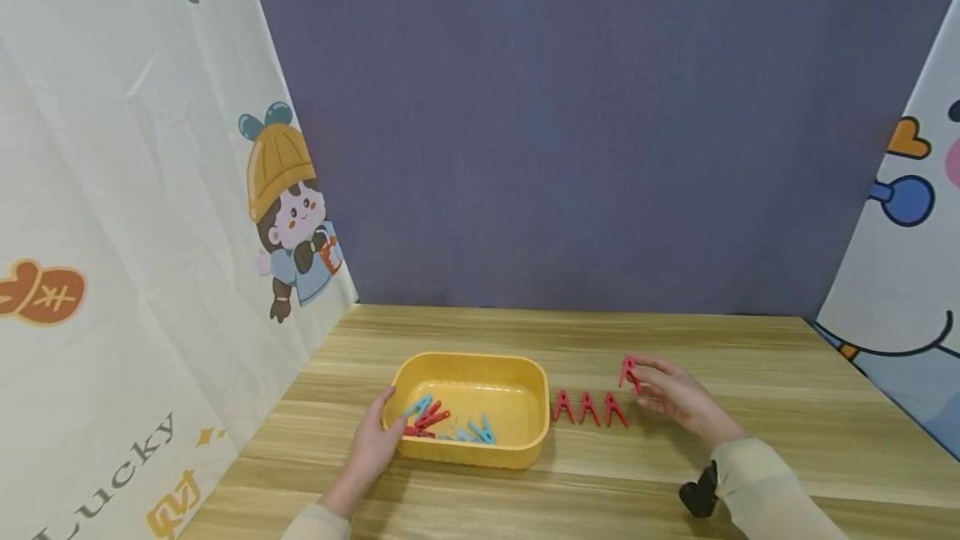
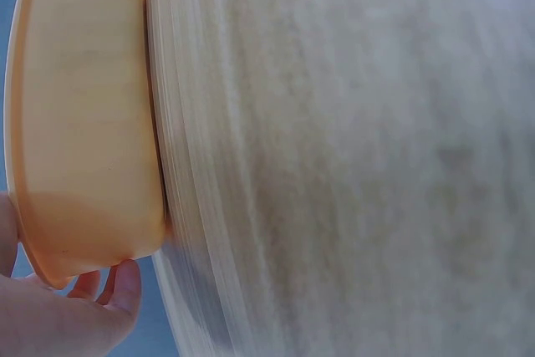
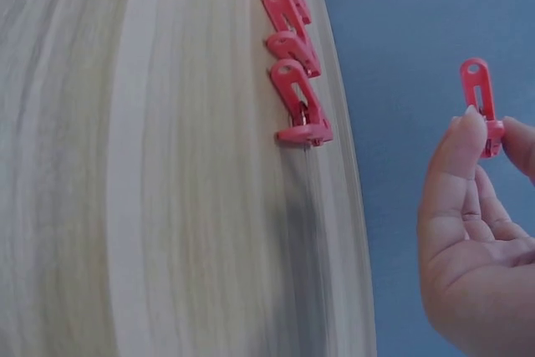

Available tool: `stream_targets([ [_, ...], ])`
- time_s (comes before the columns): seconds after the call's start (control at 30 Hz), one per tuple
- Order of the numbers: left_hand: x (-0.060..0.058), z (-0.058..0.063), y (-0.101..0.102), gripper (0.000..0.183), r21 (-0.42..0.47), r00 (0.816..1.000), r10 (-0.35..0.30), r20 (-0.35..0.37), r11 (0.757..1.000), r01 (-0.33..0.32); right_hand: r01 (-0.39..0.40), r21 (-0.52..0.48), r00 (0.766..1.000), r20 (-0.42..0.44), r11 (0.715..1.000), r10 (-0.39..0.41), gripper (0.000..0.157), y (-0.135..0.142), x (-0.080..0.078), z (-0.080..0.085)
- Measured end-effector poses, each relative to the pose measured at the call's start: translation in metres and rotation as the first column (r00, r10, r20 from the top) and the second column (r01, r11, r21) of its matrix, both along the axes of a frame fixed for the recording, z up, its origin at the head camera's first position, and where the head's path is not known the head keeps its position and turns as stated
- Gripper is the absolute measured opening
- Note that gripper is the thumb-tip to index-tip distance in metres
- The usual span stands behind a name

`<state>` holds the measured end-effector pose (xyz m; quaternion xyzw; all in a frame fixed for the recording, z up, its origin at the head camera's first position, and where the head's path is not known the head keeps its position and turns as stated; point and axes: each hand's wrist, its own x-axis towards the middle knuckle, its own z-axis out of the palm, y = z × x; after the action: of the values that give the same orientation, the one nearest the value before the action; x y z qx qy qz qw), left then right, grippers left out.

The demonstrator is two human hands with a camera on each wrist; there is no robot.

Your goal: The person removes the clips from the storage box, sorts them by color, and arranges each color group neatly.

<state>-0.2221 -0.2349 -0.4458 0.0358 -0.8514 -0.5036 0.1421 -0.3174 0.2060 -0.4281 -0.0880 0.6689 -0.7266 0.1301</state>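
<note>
My right hand (image 1: pixel 678 397) pinches a red clothespin (image 1: pixel 628 372) between thumb and finger, held above the table. In the right wrist view the pinched clothespin (image 3: pixel 478 94) is raised off the wood. Just left of that hand, a row of red clothespins (image 1: pixel 587 408) stands on the table with legs spread. My left hand (image 1: pixel 372 438) grips the left end of a yellow plastic basin (image 1: pixel 517 455), thumb at the rim and fingertips against the outer wall in the left wrist view. Inside the basin lie red clothespins (image 1: pixel 433 417) and blue clothespins (image 1: pixel 483 432), heaped toward its near left side.
The wood-grain table (image 1: pixel 600 486) reaches back to a dark blue-grey cloth backdrop (image 1: pixel 570 148). Printed white cloths hang at the left (image 1: pixel 172 215) and right (image 1: pixel 885 273). A black object (image 1: pixel 699 490) sits at the right sleeve's cuff.
</note>
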Motion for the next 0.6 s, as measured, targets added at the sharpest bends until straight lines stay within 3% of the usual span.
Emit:
stream_targets([
  [0.17,0.0,-0.001,0.0,0.051,0.0,1.0,-0.002,0.005,1.0,0.002,-0.003,0.001,1.0,-0.001,1.0,0.003,0.033,0.003,0.001,-0.001],
  [0.4,0.0,-0.001,0.0,0.05,0.006,1.0,0.0,-0.009,1.0,0.0,-0.009,0.012,1.0,-0.014,1.0,0.009,0.049,0.006,0.0,-0.005],
  [0.6,-0.001,-0.001,0.0,0.051,-0.001,1.0,-0.001,0.0,1.0,0.001,-0.04,-0.023,0.999,-0.009,0.999,0.039,0.044,0.01,-0.001,-0.01],
])
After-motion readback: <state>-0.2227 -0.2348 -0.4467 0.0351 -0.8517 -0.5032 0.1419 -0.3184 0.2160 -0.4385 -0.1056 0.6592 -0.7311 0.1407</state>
